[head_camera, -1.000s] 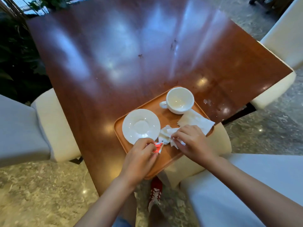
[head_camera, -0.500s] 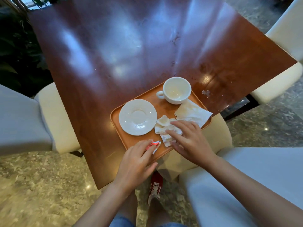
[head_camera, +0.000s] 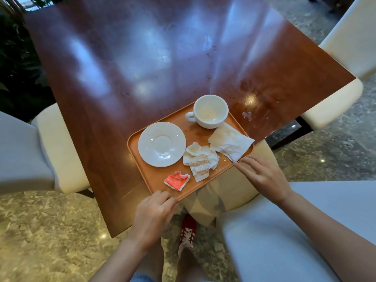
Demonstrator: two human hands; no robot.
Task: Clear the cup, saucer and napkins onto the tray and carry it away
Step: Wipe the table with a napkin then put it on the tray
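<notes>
An orange tray (head_camera: 156, 178) lies at the near corner of the dark wooden table (head_camera: 142, 64), partly overhanging its edge. On it stand an empty white cup (head_camera: 210, 113) and a white saucer (head_camera: 162, 144). A stained flat napkin (head_camera: 231, 143), a crumpled napkin (head_camera: 200, 158) and a torn red sachet (head_camera: 176, 181) also lie on the tray. My left hand (head_camera: 152, 217) rests at the tray's near corner, fingers curled against the rim. My right hand (head_camera: 262, 177) has its fingers spread, fingertips touching the tray's near right edge.
Cream upholstered chairs stand at the left (head_camera: 55, 147), at the right (head_camera: 341, 58) and just below the tray (head_camera: 242, 190). A small wet patch (head_camera: 247, 115) marks the table right of the cup. My red shoe (head_camera: 187, 233) shows on the marble floor.
Both hands have let go of the sachet and napkins and drawn back to the tray's near rim. The sachet and the crumpled napkin now lie uncovered on the tray.
</notes>
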